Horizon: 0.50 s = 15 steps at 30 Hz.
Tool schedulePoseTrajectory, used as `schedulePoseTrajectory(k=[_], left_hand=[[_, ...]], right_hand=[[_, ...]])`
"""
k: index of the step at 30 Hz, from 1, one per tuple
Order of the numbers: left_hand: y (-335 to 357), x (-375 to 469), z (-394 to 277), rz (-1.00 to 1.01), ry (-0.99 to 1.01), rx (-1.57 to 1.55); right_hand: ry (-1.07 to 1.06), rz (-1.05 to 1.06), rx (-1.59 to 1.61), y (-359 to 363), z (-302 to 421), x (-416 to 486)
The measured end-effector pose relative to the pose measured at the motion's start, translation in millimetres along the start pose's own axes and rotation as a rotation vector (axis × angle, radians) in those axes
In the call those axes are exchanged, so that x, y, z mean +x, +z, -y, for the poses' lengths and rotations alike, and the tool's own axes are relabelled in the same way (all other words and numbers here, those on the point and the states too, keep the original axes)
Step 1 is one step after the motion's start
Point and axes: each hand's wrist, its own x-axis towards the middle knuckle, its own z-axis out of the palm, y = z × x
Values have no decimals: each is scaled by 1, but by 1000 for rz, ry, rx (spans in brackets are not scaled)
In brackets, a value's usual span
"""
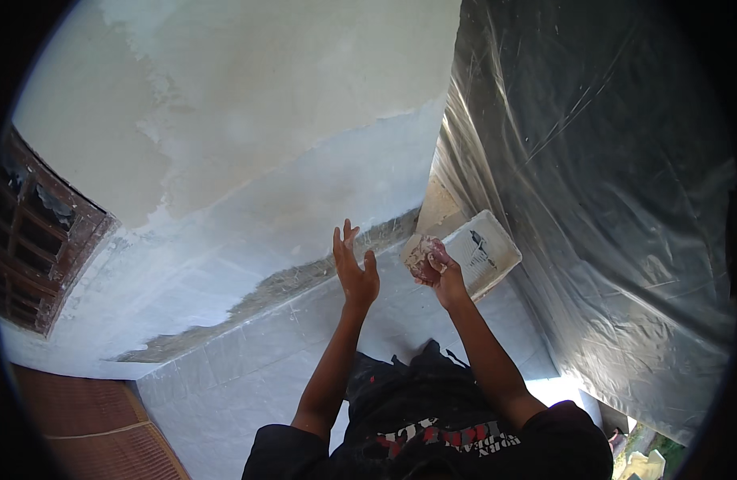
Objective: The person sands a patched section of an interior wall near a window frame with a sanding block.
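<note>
My left hand (356, 270) is raised with its fingers apart, holding nothing, in front of the lower part of a patchy, whitish plastered wall (254, 150). To its right, my right hand (443, 276) grips a rounded, dirty reddish-and-cream object (419, 255), smeared with something like plaster; its exact kind cannot be told. Just beyond that hand, a whitish rectangular tray (508, 243) lies at a slant, with dark marks and smears inside. Along the wall's foot runs a rough, bare grey-brown strip (284, 285).
Dark plastic sheeting (584, 180) hangs down the right side. A brown wooden window frame (83, 240) is set in the wall at left. Grey tiles (236, 372) lie below the wall. A reddish-brown woven mat or blind (92, 414) is at the lower left.
</note>
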Motion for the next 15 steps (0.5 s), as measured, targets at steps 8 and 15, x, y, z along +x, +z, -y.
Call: schedulePoseTrajectory(k=[8, 15], left_hand=[[104, -102, 7, 281, -170, 108], [151, -156, 26, 491, -351, 166]], right_hand=[[-21, -401, 190, -124, 8, -59], [94, -661, 82, -210, -20, -73]])
